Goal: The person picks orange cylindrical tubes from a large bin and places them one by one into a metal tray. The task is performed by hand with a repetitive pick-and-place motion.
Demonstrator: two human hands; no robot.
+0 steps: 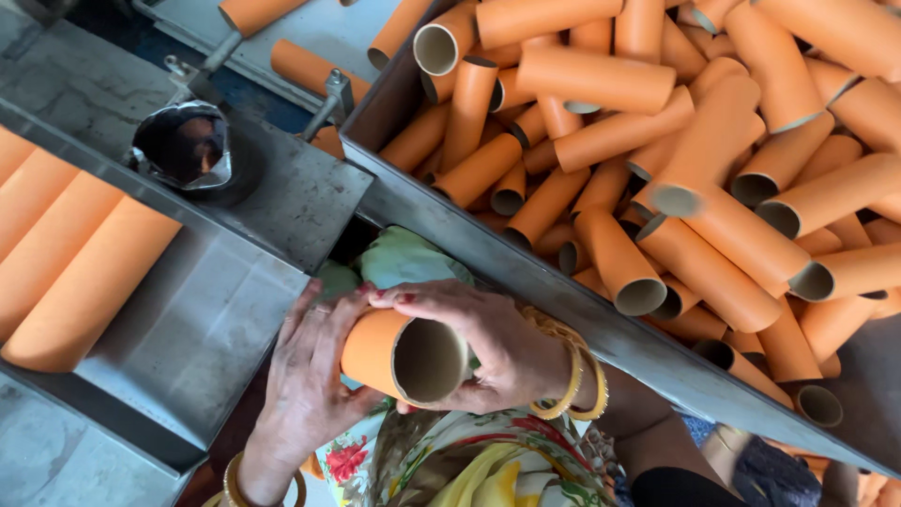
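Both hands close around one orange cardboard tube [404, 357], held low in front of the person's lap with its open end turned toward the camera: the left hand [310, 376] cups its closed-in side from below, fingers spread along the wall, while the right hand [488, 343] wraps over the top, fingertips curled on the rim. So one tube is in hand, held between the bin and the tray. Just right of the hands, past a slanted metal edge, a large bin [526, 263] lies heaped with many more loose orange tubes [657, 169] pointing every way, which reads as a big stock not yet handled. To the left, a sloping grey metal tray [206, 319] carries a few tubes laid side by side [66, 253] in a neat row, a far smaller number, so by my judgement most of the work is left. Above the tray a dark round opening with a crumpled shiny lining [183, 145] sits in the metal plate, and further tubes rest on rods [310, 66] beyond it. A green cloth [404, 258] is tucked under the bin's edge. The surfaces are worn, scuffed steel; little of the room shows.
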